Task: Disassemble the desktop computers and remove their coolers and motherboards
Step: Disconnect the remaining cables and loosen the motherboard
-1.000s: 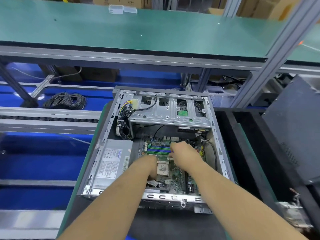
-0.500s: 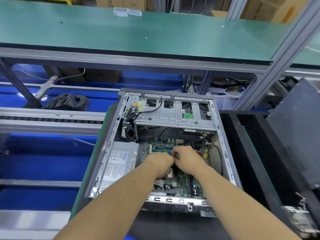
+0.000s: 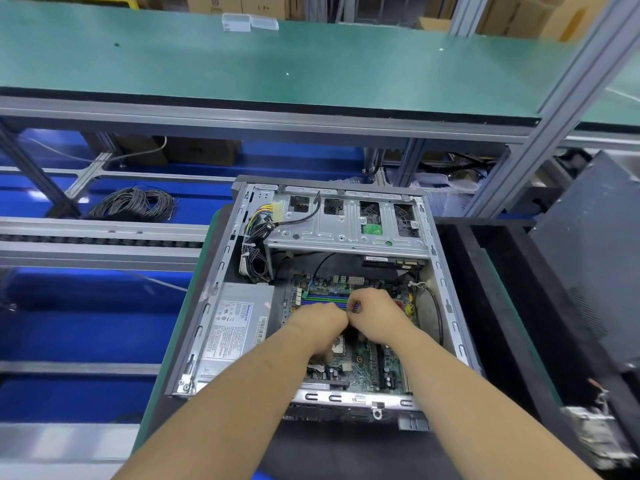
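An open desktop case (image 3: 221,271) lies on the green mat, its green motherboard (image 3: 367,362) exposed at the bottom. Both my hands reach inside and meet over the blue and green memory slots (image 3: 318,299). My right hand (image 3: 381,317) pinches a small dark part at the slots' right end. My left hand (image 3: 322,323) is curled beside it, knuckles up, fingers hidden beneath; what it holds cannot be seen. The bare processor socket (image 3: 338,346) shows just under my left wrist. No cooler is visible in the case.
A grey power supply (image 3: 235,327) fills the case's left side, with a wire bundle (image 3: 256,251) behind it and a metal drive cage (image 3: 329,233) at the back. A black bin (image 3: 485,306) and a dark panel (image 3: 588,254) stand right. Coiled cables (image 3: 135,204) lie left.
My left hand moved up from the processor socket to the memory slots and now touches my right hand. The right hand stays at the slots' right end. The view shifted slightly.
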A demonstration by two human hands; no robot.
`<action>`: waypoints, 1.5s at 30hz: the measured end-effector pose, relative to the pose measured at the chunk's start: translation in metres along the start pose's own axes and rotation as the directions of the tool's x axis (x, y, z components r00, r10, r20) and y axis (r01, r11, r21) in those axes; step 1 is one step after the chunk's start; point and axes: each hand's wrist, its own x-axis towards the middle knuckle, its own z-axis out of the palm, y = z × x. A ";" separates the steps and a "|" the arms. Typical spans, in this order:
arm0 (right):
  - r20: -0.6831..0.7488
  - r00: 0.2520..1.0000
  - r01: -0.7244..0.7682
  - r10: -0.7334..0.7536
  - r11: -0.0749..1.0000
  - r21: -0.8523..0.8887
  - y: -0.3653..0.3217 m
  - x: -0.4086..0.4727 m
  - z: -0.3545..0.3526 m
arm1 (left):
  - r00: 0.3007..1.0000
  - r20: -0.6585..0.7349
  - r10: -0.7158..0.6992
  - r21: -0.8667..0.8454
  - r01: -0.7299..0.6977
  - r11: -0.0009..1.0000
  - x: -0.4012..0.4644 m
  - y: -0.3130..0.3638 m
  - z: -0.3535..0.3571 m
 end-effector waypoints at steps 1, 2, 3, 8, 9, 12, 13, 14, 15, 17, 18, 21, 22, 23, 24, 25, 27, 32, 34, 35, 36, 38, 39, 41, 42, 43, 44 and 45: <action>-0.002 1.000 -0.003 0.003 1.000 0.006 0.000 0.000 0.000 | 1.000 -0.001 -0.006 0.002 0.006 1.000 0.000 0.000 0.000; 0.000 1.000 -0.007 0.007 1.000 0.016 0.001 -0.001 0.000 | 1.000 0.000 -0.014 0.002 0.014 1.000 0.000 0.000 0.000; 0.003 1.000 -0.004 0.004 1.000 0.022 0.001 0.000 0.000 | 1.000 -0.001 -0.023 0.004 0.023 1.000 -0.001 -0.001 -0.001; 0.004 0.999 0.035 -0.035 0.997 0.061 -0.001 -0.004 -0.003 | 0.985 -0.166 -0.055 -0.012 0.054 0.998 -0.013 -0.002 -0.007; -0.020 1.000 0.020 -0.017 0.989 0.148 -0.003 -0.005 -0.005 | 0.968 -0.237 -0.078 -0.070 0.064 0.996 -0.016 -0.004 -0.010; -0.055 0.996 -0.016 0.067 0.762 0.647 -0.013 -0.014 -0.023 | 0.898 -0.385 -0.213 -0.457 0.015 0.889 -0.028 -0.014 -0.020; -0.032 0.998 -0.004 0.046 0.621 0.784 -0.015 -0.019 -0.031 | 0.876 -0.404 -0.264 -0.624 -0.052 0.780 -0.031 -0.014 -0.024; -0.022 1.000 0.023 -0.007 0.496 0.868 -0.014 -0.024 -0.038 | 0.862 -0.407 -0.302 -0.765 -0.141 0.629 -0.034 -0.012 -0.027; -0.024 0.997 0.050 -0.071 0.395 0.917 -0.014 -0.029 -0.045 | 0.855 -0.404 -0.327 -0.861 -0.234 0.452 -0.036 -0.008 -0.030; -0.055 0.982 0.108 -0.183 0.293 0.950 -0.013 -0.038 -0.056 | 0.844 -0.401 -0.357 -0.916 -0.368 0.159 -0.037 0.003 -0.036; -0.081 0.975 0.141 -0.209 0.292 0.946 -0.012 -0.041 -0.061 | 0.840 -0.403 -0.365 -0.911 -0.408 0.065 -0.036 0.008 -0.039; -0.176 0.962 0.253 -0.210 0.433 0.865 -0.004 -0.053 -0.077 | 0.854 -0.374 -0.363 -0.892 -0.438 -0.112 -0.033 0.026 -0.049; -0.200 0.957 0.281 -0.211 0.492 0.824 0.000 -0.057 -0.082 | 0.866 -0.354 -0.353 -0.892 -0.426 -0.149 -0.032 0.032 -0.051; -0.223 0.953 0.299 -0.203 0.544 0.784 0.004 -0.062 -0.087 | 0.882 -0.336 -0.332 -0.893 -0.410 -0.184 -0.031 0.040 -0.053; -0.249 0.950 0.313 -0.190 0.587 0.746 0.008 -0.067 -0.092 | 0.898 -0.320 -0.303 -0.893 -0.393 -0.220 -0.030 0.047 -0.055; -0.276 0.944 0.326 -0.179 0.618 0.715 0.013 -0.071 -0.096 | 0.910 -0.311 -0.275 -0.892 -0.380 -0.247 -0.028 0.054 -0.058; -0.346 0.924 0.362 -0.165 0.671 0.647 0.025 -0.077 -0.105 | 0.916 -0.323 -0.239 -0.898 -0.376 -0.228 -0.023 0.069 -0.065; -0.527 0.848 0.284 -0.061 0.891 0.355 0.081 -0.070 -0.130 | 0.797 -0.393 -0.458 -0.906 -0.253 0.338 0.000 0.116 -0.078; -0.529 0.848 0.192 -0.046 0.955 0.225 0.108 -0.057 -0.132 | 0.790 -0.416 -0.451 -0.844 -0.151 0.514 0.011 0.133 -0.075; -0.503 0.863 0.149 -0.038 0.972 0.184 0.121 -0.049 -0.130 | 0.802 -0.401 -0.443 -0.819 -0.098 0.565 0.016 0.140 -0.073; -0.461 0.887 0.107 -0.026 0.983 0.151 0.132 -0.041 -0.126 | 0.812 -0.383 -0.441 -0.798 -0.051 0.601 0.021 0.145 -0.069; -0.342 0.940 0.023 -0.009 0.999 0.037 0.154 -0.025 -0.114 | 0.802 -0.375 -0.465 -0.773 0.006 0.634 0.027 0.155 -0.060; -0.266 0.964 -0.009 -0.001 0.999 -0.036 0.163 -0.018 -0.106 | 0.783 -0.390 -0.484 -0.759 0.025 0.651 0.030 0.160 -0.056; -0.130 0.991 -0.030 0.013 0.991 -0.132 0.175 -0.010 -0.087 | 0.721 -0.465 -0.514 -0.698 0.058 0.713 0.033 0.170 -0.045; -0.087 0.996 -0.030 0.017 0.988 -0.153 0.179 -0.007 -0.078 | 0.684 -0.500 -0.532 -0.676 0.076 0.733 0.035 0.173 -0.042; -0.062 0.998 -0.028 0.018 0.987 -0.157 0.181 -0.004 -0.070 | 0.654 -0.519 -0.550 -0.666 0.094 0.740 0.038 0.174 -0.041; -0.049 0.999 -0.023 0.017 0.989 -0.144 0.182 -0.001 -0.065 | 0.637 -0.527 -0.562 -0.660 0.111 0.743 0.041 0.173 -0.042; -0.043 0.999 -0.015 0.010 0.993 -0.117 0.182 0.001 -0.062 | 0.627 -0.532 -0.569 -0.654 0.123 0.746 0.044 0.173 -0.042</action>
